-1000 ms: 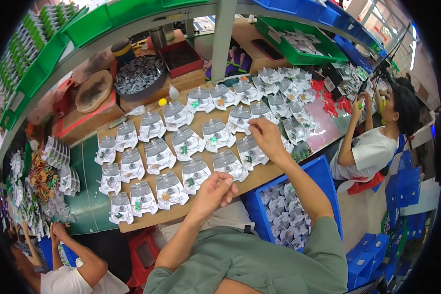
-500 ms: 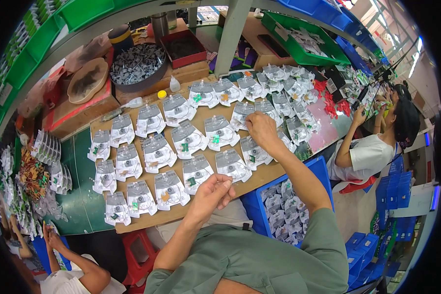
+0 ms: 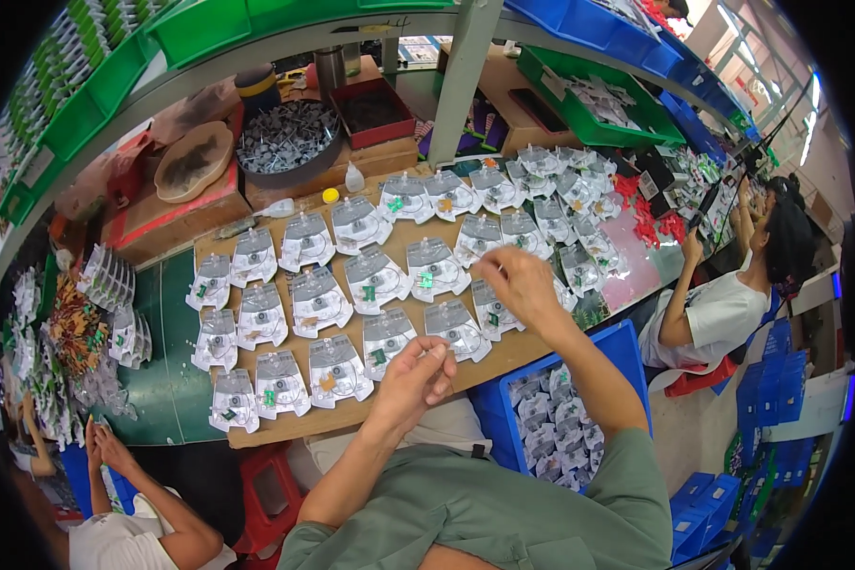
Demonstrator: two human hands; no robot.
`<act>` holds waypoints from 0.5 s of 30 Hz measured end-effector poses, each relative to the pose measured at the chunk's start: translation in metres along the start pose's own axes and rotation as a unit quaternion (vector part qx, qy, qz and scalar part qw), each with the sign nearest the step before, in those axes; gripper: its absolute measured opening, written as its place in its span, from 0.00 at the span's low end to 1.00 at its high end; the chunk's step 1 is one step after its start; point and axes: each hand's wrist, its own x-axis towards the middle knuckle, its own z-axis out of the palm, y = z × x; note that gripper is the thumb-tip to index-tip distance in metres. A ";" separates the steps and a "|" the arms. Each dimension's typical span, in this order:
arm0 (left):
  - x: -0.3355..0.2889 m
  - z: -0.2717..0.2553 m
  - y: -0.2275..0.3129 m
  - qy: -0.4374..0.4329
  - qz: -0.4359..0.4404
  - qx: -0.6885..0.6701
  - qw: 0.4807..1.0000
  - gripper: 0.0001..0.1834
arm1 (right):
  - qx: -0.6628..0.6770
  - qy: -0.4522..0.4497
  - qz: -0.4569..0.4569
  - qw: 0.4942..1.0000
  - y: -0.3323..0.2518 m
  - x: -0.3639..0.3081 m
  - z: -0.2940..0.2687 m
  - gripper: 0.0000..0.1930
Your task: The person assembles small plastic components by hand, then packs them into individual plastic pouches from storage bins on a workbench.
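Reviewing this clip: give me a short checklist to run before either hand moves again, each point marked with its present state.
1. Left hand free: cannot tell; its fingers are curled, and anything inside is hidden.
2. Right hand clear of the grey-and-white parts: cannot tell; it is over them, contact unclear.
3. Parts on the board's left side laid in rows: ok.
4. Parts at the far right spaced apart: not ok; they crowd and overlap.
5. Blue bin with similar parts beside the board: ok.
6. Co-worker on the right away from both hands: ok.
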 end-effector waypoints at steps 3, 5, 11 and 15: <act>0.003 0.004 0.000 0.025 0.025 -0.026 0.999 0.08 | 0.215 -0.149 0.031 0.965 -0.039 -0.038 -0.015 0.12; 0.005 0.004 -0.005 0.029 0.029 -0.021 0.999 0.08 | 0.319 -0.236 0.072 0.915 -0.051 -0.053 -0.013 0.12; 0.010 -0.003 -0.005 0.030 0.047 -0.023 0.998 0.08 | 0.348 -0.192 0.097 0.912 -0.053 -0.048 -0.003 0.13; 0.011 -0.015 0.004 0.058 0.057 -0.050 0.995 0.09 | 0.347 -0.237 0.102 0.902 -0.049 -0.016 0.005 0.11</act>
